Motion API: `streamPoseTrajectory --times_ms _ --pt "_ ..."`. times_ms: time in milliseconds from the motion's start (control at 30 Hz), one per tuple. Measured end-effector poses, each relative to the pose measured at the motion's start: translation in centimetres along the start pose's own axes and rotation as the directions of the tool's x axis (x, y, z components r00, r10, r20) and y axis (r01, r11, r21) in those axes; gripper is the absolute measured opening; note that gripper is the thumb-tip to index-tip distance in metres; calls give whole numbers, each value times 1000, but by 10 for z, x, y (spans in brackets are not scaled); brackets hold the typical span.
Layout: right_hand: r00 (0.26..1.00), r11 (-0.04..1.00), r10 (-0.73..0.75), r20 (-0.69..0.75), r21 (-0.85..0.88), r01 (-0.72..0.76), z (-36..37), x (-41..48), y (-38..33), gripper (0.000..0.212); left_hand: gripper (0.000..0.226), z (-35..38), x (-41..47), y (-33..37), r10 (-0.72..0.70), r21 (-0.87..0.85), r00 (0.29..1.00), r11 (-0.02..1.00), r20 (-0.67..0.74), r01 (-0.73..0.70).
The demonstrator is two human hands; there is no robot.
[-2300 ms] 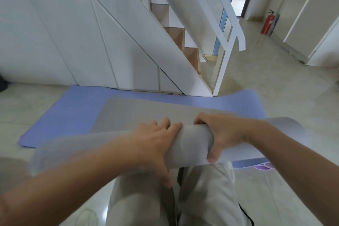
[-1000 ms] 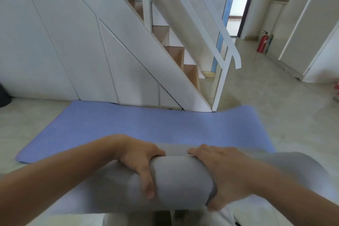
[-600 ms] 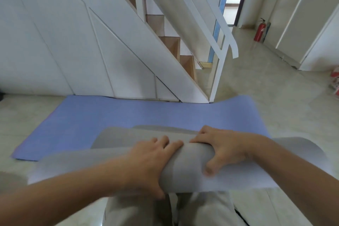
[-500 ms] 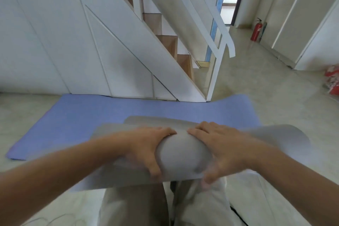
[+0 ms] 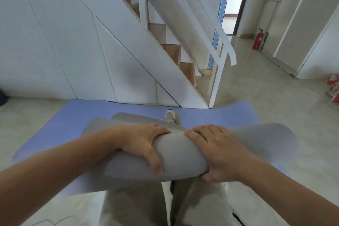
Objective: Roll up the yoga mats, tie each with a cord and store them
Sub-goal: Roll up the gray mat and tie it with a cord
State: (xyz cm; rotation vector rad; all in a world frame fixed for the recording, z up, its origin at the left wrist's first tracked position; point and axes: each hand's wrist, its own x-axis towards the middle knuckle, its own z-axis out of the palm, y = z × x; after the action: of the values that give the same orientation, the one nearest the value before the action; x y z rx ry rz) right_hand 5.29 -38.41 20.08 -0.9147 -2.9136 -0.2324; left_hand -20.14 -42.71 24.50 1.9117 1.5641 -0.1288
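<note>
Grey yoga mat (image 5: 181, 154) held as loose roll above knees, near centre. Left hand (image 5: 141, 143) and right hand (image 5: 216, 152) both clasped roll, fingers curled over top. Purple yoga mat (image 5: 73, 115) lay flat on floor (image 5: 275, 88), far side, before staircase (image 5: 172, 49).

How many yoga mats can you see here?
2. A grey mat, partly rolled, is held in both hands, left hand and right hand. A purple mat lies flat on the floor below the stairs. Others may be out of view.
</note>
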Motion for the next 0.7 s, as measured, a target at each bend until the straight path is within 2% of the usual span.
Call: streamPoseTrajectory --times_ms 67,100,167,200,267,333,433,500,567,700 --pt "1000 1000 29 -3 2 -29 -1 -3 3 105 114 14 -14 6 33 273 982 962 -184 18" --pt "999 999 44 17 22 -44 -3 -5 5 104 117 25 -22 12 85 418 959 908 -269 37" --pt "995 995 59 83 70 -64 -10 -6 7 102 134 52 -31 18 174 647 927 758 -332 89" --pt "990 994 52 129 84 -63 -15 -6 7 100 141 61 -32 20 175 681 923 723 -343 116" --pt "971 990 25 239 127 -57 -22 -7 6 97 138 66 -30 27 146 678 930 723 -338 133" --pt "949 972 -6 315 224 -68 -29 -7 8 93 122 63 -28 33 119 663 948 739 -296 114" --pt "900 945 -61 431 316 -88 -38 -6 8 95 114 64 -31 37 111 561 970 827 -216 30" --pt "898 968 -71 434 247 -43 -37 -7 9 108 111 55 -31 33 90 476 980 880 -175 4" --pt "912 985 -21 410 165 -52 -31 -11 10 123 106 39 -24 28 57 406 991 914 -123 -2" --pt "976 999 25 215 22 -31 -12 -22 13 130 93 5 -3 31 10 247 1000 969 19 -15"
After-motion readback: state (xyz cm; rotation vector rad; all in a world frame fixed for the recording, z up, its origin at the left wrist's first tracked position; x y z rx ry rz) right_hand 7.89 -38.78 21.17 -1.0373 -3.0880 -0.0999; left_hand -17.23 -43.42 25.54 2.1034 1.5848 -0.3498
